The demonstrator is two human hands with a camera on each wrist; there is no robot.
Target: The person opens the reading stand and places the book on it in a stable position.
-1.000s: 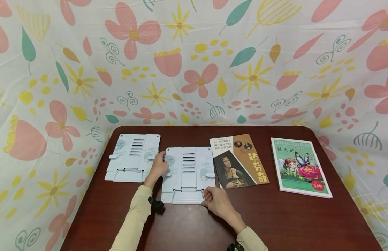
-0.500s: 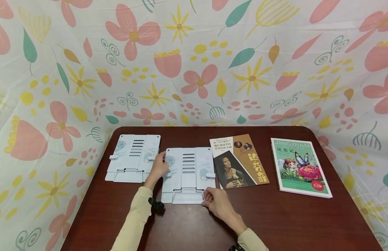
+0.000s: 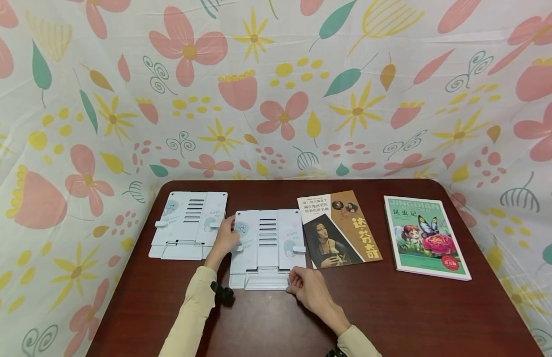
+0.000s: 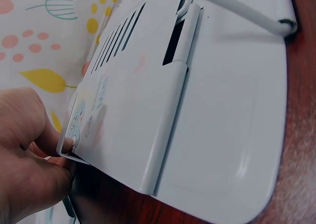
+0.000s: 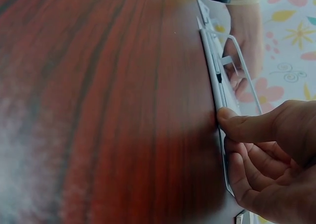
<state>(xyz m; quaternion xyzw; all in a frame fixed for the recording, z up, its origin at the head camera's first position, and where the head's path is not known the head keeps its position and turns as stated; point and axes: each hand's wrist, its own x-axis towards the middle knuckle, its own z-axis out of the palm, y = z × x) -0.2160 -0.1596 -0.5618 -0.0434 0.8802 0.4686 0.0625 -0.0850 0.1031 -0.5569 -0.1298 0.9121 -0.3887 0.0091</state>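
Observation:
A white metal book stand (image 3: 268, 255) with slots down its middle lies at the table's centre. My left hand (image 3: 225, 239) pinches its left edge; in the left wrist view thumb and fingers close round a side tab there. With thumb and fingers, my right hand (image 3: 312, 291) grips the front edge near the right corner. From the right wrist view, a white wire bar (image 5: 243, 63) rises off the stand's face, close above my right hand (image 5: 274, 157). The left wrist view shows the wire bar (image 4: 237, 7) crossing over the flat front lip.
A second, similar book stand (image 3: 194, 225) lies to the left on the dark red table (image 3: 405, 317). On the right are a brown and white book (image 3: 340, 230) and a thicker green book (image 3: 429, 238). A flowered cloth (image 3: 280, 74) hangs behind and around the table.

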